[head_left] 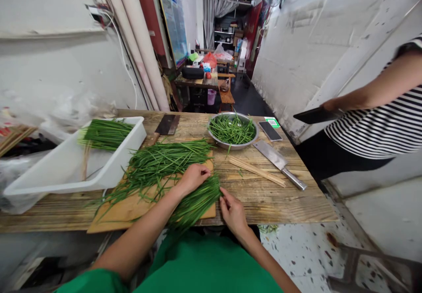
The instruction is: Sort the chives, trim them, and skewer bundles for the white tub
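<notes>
Possibly prone to slipping by overhanging the worktop (263, 203): green stalks (199, 200) under left grip (193, 179), closure unclear, beside narrowly parted right grip (234, 214).

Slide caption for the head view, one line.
Left hand and right hand at a bundle of long green stalks on a cutting board, with a metal bowl of greens and a cleaver nearby.
</notes>
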{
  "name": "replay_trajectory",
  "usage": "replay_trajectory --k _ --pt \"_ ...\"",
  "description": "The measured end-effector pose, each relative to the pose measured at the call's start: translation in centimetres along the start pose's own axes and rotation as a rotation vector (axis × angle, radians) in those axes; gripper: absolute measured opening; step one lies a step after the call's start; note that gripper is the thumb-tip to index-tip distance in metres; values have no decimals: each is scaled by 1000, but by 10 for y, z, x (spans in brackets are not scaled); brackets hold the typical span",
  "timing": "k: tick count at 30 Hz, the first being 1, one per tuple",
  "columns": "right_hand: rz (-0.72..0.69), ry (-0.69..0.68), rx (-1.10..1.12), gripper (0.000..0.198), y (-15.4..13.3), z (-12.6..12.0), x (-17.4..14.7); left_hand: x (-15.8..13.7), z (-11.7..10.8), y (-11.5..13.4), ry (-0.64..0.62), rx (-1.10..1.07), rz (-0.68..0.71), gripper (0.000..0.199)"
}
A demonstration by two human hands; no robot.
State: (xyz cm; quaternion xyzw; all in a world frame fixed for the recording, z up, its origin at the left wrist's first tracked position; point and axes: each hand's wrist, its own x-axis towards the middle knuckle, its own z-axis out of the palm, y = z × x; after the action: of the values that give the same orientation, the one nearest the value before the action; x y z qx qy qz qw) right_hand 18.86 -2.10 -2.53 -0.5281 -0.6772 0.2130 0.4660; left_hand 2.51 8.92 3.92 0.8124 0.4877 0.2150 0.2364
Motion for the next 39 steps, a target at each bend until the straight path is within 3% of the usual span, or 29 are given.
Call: replay_trajectory --k 5,11,13,18,22,26,31,39 --pt "-2 1 -8 34 -1 0 0 -1 -3 3 -27 44 55 15" --pt "-16 5 -7 34 -2 0 0 -4 -13 3 -175 67 219 21" --pt "-14 4 -5 34 -2 0 0 -3 -18 -1 -103 147 173 21" --pt "3 0 7 34 0 0 -1 -2 -34 -13 246 550 -108 24" --pt "3 9 11 34 0 0 -1 0 -41 -16 249 723 -189 22" --pt "-7 18 -3 34 -1 0 0 0 -44 -18 181 712 -108 23" --pt "-31 38 -20 33 -2 0 2 -9 -50 -17 254 684 -80 28" --pt "-47 37 -10 33 -1 2 2 -17 -34 3 141 376 -5 28"
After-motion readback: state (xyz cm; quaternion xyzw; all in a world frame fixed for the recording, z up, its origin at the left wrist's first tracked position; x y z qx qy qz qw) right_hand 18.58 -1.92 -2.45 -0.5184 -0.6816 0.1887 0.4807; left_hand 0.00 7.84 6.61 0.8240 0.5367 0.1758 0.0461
